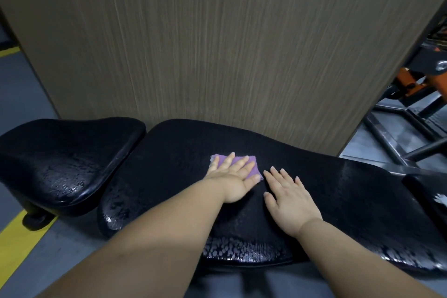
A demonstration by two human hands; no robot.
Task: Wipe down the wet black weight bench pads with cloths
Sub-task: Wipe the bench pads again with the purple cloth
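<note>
A long black bench pad (169, 167) runs across the middle of the view, beaded with water along its near edge. My left hand (233, 176) lies flat with straight fingers on a small purple cloth (251, 167) and presses it onto the pad. Just to its right, my right hand (290, 198) rests flat on the bare pad, fingers spread, holding nothing. A separate black seat pad (65, 162) sits to the left, also wet and glossy.
A tall wood-grain panel (217, 43) stands directly behind the bench. Black metal frame bars (396, 143) and orange equipment (408, 80) are at the right. The grey floor (21, 104) has a yellow line (17, 247) at the lower left.
</note>
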